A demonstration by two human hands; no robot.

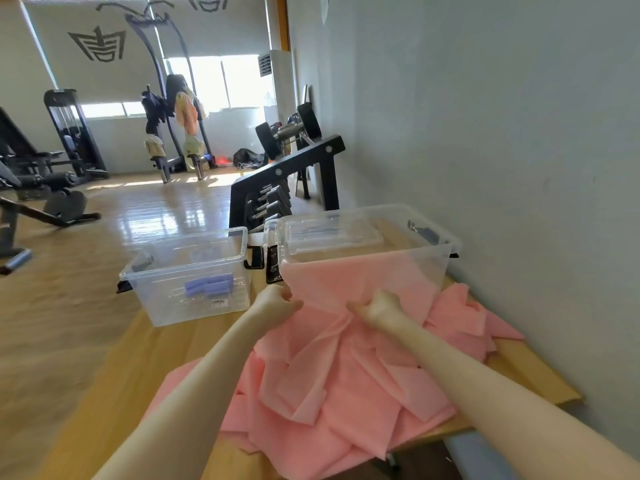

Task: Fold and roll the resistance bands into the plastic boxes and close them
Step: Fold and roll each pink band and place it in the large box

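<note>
In the head view both hands, left hand [278, 301] and right hand [379, 308], have their fingers curled tight, pinching the pink resistance band [332, 368], whose upper edge lies draped over the near wall of the open clear box [433, 252] just beyond the fingers. The thin, matte, crumpled sheet spills in loose folds across the wooden surface [138, 368] toward the person. Judging from that slack pile, folds may skew or slide off the edge; a second clear box [156, 299], rigid and glossy, holds purple rolls [209, 285] left of the fingers.

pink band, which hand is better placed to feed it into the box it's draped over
Probably the right hand. It grips the pink band directly below the right-hand box, whose front wall the band is draped over. The left hand also grips the band, but nearer the box holding the purple roll.
</note>
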